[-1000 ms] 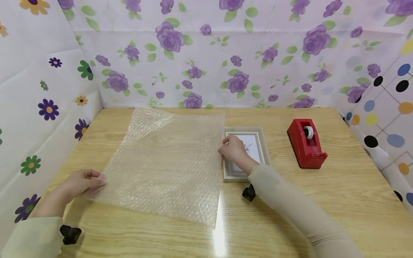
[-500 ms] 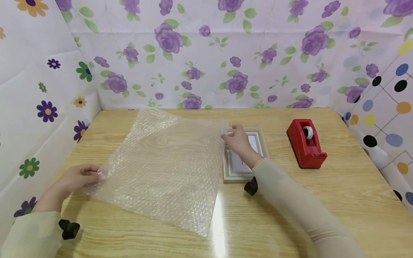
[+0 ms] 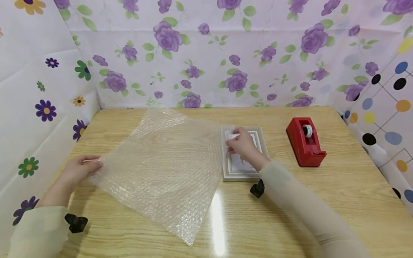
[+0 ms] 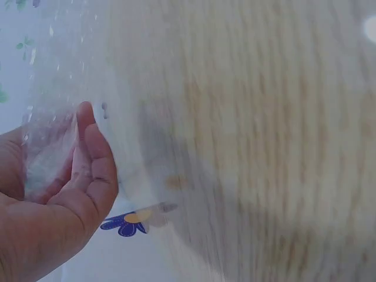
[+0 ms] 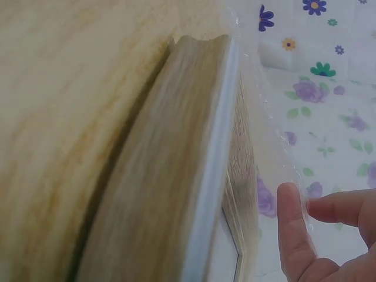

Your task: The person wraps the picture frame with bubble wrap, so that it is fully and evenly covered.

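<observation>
A clear sheet of bubble wrap is spread across the left and middle of the table, turned at a slant. Its left corner is pinched by my left hand; in the left wrist view the film runs between thumb and fingers. At the other side my right hand pinches the far right edge between thumb and finger, above a picture frame. The right wrist view shows that pinch beside the pale wooden frame. Part of the frame is hidden by the hand and the wrap.
A red tape dispenser with a white roll stands right of the picture frame. The wooden table is bordered by a flowered sheet at the back and patterned sheets at both sides.
The bubble wrap has turned clockwise, its near corner swinging left and toward me. My right hand has slid right over the frame with the edge; my left hand has moved slightly away from me.
</observation>
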Demonstrator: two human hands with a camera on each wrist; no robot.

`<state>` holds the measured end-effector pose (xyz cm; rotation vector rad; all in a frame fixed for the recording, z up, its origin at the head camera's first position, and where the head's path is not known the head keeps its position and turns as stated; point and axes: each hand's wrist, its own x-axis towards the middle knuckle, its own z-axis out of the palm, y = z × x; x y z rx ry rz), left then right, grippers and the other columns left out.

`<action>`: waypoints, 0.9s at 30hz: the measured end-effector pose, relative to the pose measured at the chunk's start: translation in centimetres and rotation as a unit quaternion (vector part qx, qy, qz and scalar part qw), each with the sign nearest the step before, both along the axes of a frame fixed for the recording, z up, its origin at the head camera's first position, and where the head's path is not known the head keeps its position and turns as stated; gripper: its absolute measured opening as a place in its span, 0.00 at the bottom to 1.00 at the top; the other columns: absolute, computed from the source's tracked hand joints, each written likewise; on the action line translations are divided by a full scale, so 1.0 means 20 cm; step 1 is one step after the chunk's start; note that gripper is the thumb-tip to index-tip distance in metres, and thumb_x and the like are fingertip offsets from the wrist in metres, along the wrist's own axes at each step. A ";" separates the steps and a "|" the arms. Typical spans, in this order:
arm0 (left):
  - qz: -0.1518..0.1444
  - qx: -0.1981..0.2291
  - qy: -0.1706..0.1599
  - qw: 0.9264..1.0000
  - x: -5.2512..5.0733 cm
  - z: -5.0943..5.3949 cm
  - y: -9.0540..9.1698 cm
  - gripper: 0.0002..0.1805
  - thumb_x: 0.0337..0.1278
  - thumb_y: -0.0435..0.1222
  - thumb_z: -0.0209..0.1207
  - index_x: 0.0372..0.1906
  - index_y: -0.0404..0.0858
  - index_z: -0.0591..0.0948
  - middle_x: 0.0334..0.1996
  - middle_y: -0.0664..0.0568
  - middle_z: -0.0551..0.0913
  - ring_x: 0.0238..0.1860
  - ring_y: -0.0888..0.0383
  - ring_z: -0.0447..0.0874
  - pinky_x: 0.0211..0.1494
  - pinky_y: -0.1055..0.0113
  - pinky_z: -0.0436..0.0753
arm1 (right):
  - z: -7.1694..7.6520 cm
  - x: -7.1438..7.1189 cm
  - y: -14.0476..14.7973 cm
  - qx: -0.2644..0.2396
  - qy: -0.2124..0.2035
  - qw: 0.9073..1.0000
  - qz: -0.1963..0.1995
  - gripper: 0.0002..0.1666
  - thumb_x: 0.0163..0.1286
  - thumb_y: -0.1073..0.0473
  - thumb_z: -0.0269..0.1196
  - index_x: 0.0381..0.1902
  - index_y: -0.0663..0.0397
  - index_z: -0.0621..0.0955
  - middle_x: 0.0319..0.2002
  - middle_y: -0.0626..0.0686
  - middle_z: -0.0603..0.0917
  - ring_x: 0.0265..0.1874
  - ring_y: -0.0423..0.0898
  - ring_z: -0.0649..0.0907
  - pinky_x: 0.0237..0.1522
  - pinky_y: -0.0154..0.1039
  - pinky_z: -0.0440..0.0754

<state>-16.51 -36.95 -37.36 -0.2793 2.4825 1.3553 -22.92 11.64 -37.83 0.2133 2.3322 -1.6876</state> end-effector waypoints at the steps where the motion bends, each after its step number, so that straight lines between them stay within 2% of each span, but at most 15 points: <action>1: 0.009 0.011 0.004 1.000 0.00 0.00 0.00 0.37 0.67 0.43 0.53 0.67 0.20 0.56 0.29 0.76 0.77 0.32 0.80 0.77 0.37 0.80 0.80 | 0.00 0.01 0.00 -0.002 -0.002 1.000 0.002 0.29 0.64 0.69 0.60 0.61 0.64 0.63 0.37 0.61 0.80 0.20 0.44 0.84 0.33 0.41 0.87; 4: 0.024 0.042 0.012 0.999 -0.02 0.00 0.01 0.37 0.66 0.43 0.54 0.67 0.20 0.56 0.28 0.78 0.78 0.32 0.80 0.78 0.37 0.82 0.80 | -0.01 0.03 0.02 -0.002 -0.008 1.000 0.011 0.27 0.64 0.69 0.60 0.58 0.63 0.64 0.37 0.62 0.81 0.20 0.44 0.84 0.32 0.39 0.87; 8: 0.016 0.064 0.027 0.997 -0.03 -0.02 0.02 0.37 0.67 0.39 0.53 0.67 0.18 0.52 0.30 0.77 0.77 0.33 0.79 0.77 0.38 0.82 0.79 | -0.02 0.06 0.04 0.007 -0.010 1.000 0.025 0.33 0.63 0.69 0.61 0.62 0.63 0.60 0.37 0.63 0.81 0.20 0.43 0.84 0.31 0.38 0.87; 13: 0.019 0.046 0.046 0.998 -0.06 -0.02 0.03 0.35 0.68 0.38 0.52 0.67 0.18 0.53 0.31 0.75 0.75 0.33 0.78 0.76 0.38 0.82 0.79 | -0.03 0.10 0.06 0.020 -0.005 0.999 0.033 0.47 0.61 0.71 0.63 0.70 0.60 0.50 0.32 0.61 0.81 0.18 0.44 0.84 0.29 0.40 0.87; 16: 0.037 0.027 0.040 0.998 -0.08 -0.02 0.05 0.35 0.68 0.40 0.52 0.67 0.20 0.55 0.32 0.71 0.75 0.33 0.78 0.76 0.38 0.81 0.80 | -0.05 0.12 0.07 0.027 0.004 0.999 0.043 0.48 0.60 0.72 0.63 0.70 0.60 0.49 0.28 0.61 0.81 0.16 0.44 0.83 0.27 0.41 0.87; 18: 0.048 0.011 0.036 0.998 -0.09 -0.02 0.05 0.36 0.67 0.41 0.52 0.67 0.20 0.56 0.35 0.67 0.75 0.32 0.77 0.75 0.37 0.80 0.80 | -0.05 0.14 0.08 0.034 0.014 0.998 0.051 0.45 0.61 0.72 0.62 0.69 0.61 0.51 0.28 0.61 0.81 0.16 0.44 0.83 0.26 0.41 0.86; 20: 0.056 -0.009 0.029 0.998 -0.10 -0.03 0.06 0.36 0.67 0.43 0.52 0.68 0.21 0.56 0.41 0.58 0.75 0.31 0.78 0.74 0.36 0.80 0.80 | -0.06 0.16 0.08 0.040 0.024 0.997 0.054 0.40 0.63 0.69 0.61 0.68 0.62 0.54 0.29 0.62 0.81 0.17 0.45 0.84 0.25 0.41 0.86; 22: 0.061 -0.015 0.025 0.998 -0.11 -0.03 0.07 0.36 0.66 0.43 0.53 0.67 0.21 0.57 0.42 0.55 0.73 0.31 0.78 0.74 0.36 0.80 0.80 | -0.06 0.17 0.09 0.048 0.039 0.997 0.049 0.34 0.66 0.65 0.59 0.65 0.63 0.58 0.30 0.62 0.81 0.18 0.45 0.84 0.26 0.40 0.86; 25: 0.061 0.000 0.020 0.998 -0.13 -0.03 0.07 0.37 0.66 0.43 0.54 0.68 0.21 0.57 0.37 0.62 0.76 0.31 0.79 0.76 0.36 0.80 0.80 | -0.07 0.19 0.10 0.059 0.065 0.996 0.025 0.24 0.68 0.62 0.59 0.58 0.65 0.67 0.29 0.59 0.80 0.19 0.42 0.83 0.27 0.38 0.86; 27: 0.056 0.019 0.021 0.998 -0.13 -0.04 0.07 0.36 0.66 0.42 0.55 0.67 0.21 0.57 0.31 0.72 0.75 0.31 0.78 0.77 0.37 0.80 0.81 | -0.07 0.19 0.11 0.062 0.080 0.995 0.011 0.19 0.67 0.63 0.59 0.52 0.67 0.70 0.27 0.56 0.79 0.19 0.40 0.82 0.28 0.38 0.86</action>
